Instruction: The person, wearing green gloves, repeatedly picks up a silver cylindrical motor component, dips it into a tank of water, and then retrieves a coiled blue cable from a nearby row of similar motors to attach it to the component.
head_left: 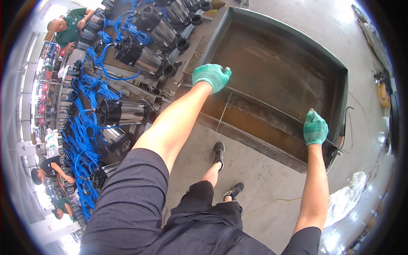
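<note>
A wide, shallow metal tank (276, 55) with dark, murky, brownish contents lies ahead of me. Across its near part runs a thin metal bar (263, 104), with a shorter rod meeting it toward the left. My left hand (211, 77), in a green-and-white knit glove, is closed at the tank's left side, near one end of that bar. The other glove covers my right hand (315, 127), closed over the near right part of the tank by the bar's other end. Whether either hand grips the bar is hidden by the fingers.
Several steel pumps (140, 57) with black ends and coiled blue cables (85, 148) crowd the left. People (70, 27) work beyond them. A hooked black rod (346, 123) stands at the tank's right corner. White plastic sheeting (346, 197) and a thin hose (272, 202) lie on the floor.
</note>
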`<action>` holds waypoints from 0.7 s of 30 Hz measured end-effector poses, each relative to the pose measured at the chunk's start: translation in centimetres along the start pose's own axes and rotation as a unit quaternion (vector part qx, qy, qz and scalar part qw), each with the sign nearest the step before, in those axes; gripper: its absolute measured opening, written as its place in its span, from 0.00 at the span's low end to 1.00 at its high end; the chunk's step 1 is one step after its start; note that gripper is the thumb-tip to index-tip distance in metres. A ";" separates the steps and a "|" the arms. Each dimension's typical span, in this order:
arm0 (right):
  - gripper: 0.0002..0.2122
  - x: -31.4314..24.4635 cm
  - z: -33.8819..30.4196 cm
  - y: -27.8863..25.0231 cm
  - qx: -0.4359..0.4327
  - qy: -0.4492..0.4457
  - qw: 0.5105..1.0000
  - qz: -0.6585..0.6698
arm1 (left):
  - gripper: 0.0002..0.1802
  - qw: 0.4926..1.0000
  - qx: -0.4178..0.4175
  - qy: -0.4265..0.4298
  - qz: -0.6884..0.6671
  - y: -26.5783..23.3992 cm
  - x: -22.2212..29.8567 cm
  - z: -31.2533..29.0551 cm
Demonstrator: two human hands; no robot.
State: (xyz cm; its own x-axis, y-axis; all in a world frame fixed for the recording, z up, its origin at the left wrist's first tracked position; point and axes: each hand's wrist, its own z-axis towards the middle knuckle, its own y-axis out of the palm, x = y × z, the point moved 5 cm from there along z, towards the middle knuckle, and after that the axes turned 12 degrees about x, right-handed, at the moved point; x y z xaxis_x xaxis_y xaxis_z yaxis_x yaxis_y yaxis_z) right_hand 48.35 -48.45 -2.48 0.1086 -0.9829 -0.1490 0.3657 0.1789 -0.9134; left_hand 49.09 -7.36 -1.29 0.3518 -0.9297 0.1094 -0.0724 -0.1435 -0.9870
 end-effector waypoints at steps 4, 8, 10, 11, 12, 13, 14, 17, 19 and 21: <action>0.23 -0.1 2.2 0.8 0.009 0.001 1.000 0.002 | 0.28 1.000 -0.006 -0.005 -0.006 -0.5 0.4 2.2; 0.22 0.6 3.3 1.4 -0.006 0.008 1.000 -0.004 | 0.28 1.000 -0.026 -0.016 -0.008 -0.3 1.2 3.3; 0.21 1.0 2.8 1.7 0.023 0.006 1.000 0.009 | 0.28 0.999 -0.032 -0.005 -0.011 -0.4 1.4 3.2; 0.20 1.2 2.5 1.5 0.047 0.003 0.999 0.019 | 0.28 0.999 -0.035 0.002 -0.009 -0.3 1.4 3.1; 0.19 1.1 2.5 1.3 0.015 0.019 1.000 0.006 | 0.27 1.000 -0.025 0.008 -0.014 -0.2 1.4 3.1; 0.19 1.1 2.7 1.0 0.018 0.025 1.000 0.000 | 0.27 1.000 -0.022 0.011 -0.019 -0.1 1.5 3.0; 0.19 1.1 2.7 1.1 0.005 0.024 1.000 -0.004 | 0.27 1.000 -0.024 0.007 -0.016 0.1 1.5 3.1; 0.18 1.4 2.5 0.3 -0.008 0.032 0.999 -0.002 | 0.29 0.999 -0.038 0.012 -0.011 -0.1 2.7 3.1; 0.17 0.3 3.4 0.6 -0.053 0.026 0.998 -0.021 | 0.30 0.999 -0.034 0.008 0.020 -0.2 2.0 3.2; 0.17 0.0 3.8 1.1 -0.057 0.042 0.997 -0.012 | 0.28 1.000 -0.029 -0.001 -0.001 -0.7 1.7 2.9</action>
State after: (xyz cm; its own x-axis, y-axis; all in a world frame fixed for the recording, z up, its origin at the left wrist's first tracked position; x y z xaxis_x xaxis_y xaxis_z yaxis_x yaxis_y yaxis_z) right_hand 52.22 -48.09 -2.06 0.0214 -0.9880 -0.1528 0.2586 0.1531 -0.9538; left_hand 52.45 -7.83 -0.71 0.3536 -0.9289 0.1103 -0.1256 -0.1640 -0.9784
